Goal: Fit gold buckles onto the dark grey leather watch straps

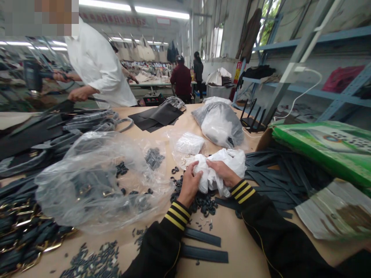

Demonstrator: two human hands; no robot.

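A crumpled white plastic bag point(213, 175) is pinched between both my hands in the middle of the table. My left hand point(189, 183) grips its left edge, thumb and fingers closed on the plastic. From the right, my right hand point(224, 172) holds the upper part of the same bag. What lies inside the bag is hidden. Small black rings point(204, 204) are heaped just below it. Two dark strap pieces point(204, 253) lie near my left sleeve. A small clear bag with white contents point(189, 143) rests beyond my hands.
A large clear plastic bag point(87, 170) spreads at left, beside straps with gold hardware point(23, 224). Dark strips point(278, 173) and a green box point(321, 143) stand at right. A co-worker in white point(95, 61) holds a heat gun point(34, 77) across the table.
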